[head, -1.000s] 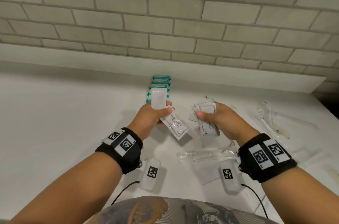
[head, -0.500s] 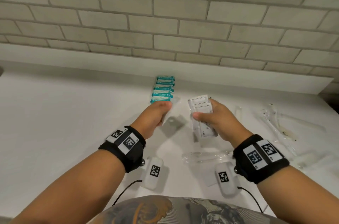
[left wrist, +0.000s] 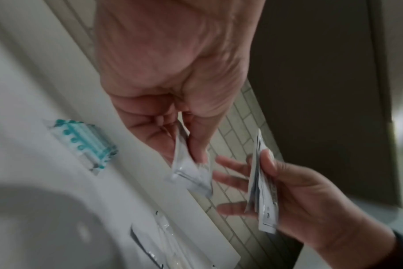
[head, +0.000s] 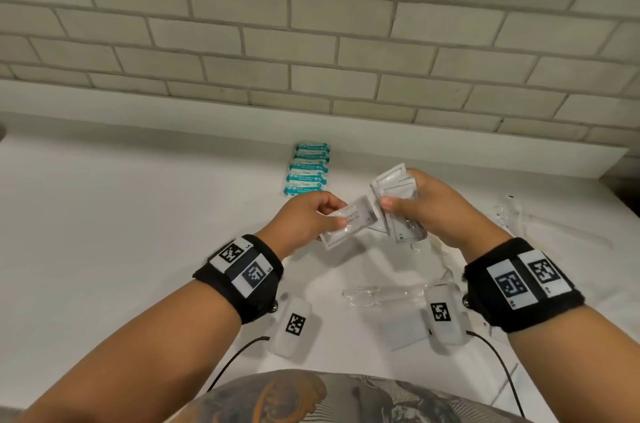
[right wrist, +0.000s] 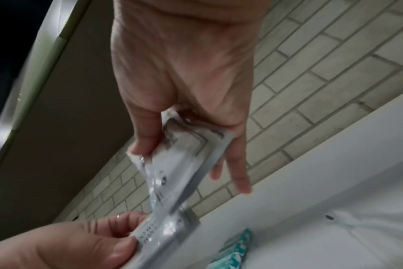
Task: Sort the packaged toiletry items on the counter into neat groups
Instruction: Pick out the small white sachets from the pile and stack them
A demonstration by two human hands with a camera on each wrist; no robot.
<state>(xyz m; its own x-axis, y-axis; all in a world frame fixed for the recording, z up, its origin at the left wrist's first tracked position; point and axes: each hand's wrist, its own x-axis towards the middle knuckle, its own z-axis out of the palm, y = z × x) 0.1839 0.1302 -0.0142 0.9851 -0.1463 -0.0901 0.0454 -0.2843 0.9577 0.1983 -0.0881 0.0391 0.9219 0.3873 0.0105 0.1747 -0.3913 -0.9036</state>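
Both hands are up above the white counter (head: 121,232), meeting just this side of the row of teal-and-white wrapped packets (head: 308,168) that lies against the counter's back edge. The left hand (head: 304,218) pinches a single flat clear sachet with printed lettering (head: 349,220) between thumb and curled fingers, its free end pointing at the other hand. The right hand (head: 440,211), just right of the teal row, grips a fanned stack of flat white sachets (head: 398,194), thumb pressed on the front and fingers spread straight behind it. The single sachet's tip sits right at the stack; whether they touch, I cannot tell. Nearer the body than the teal row, a clear wrapped tube-shaped item (head: 381,294) lies flat on the counter
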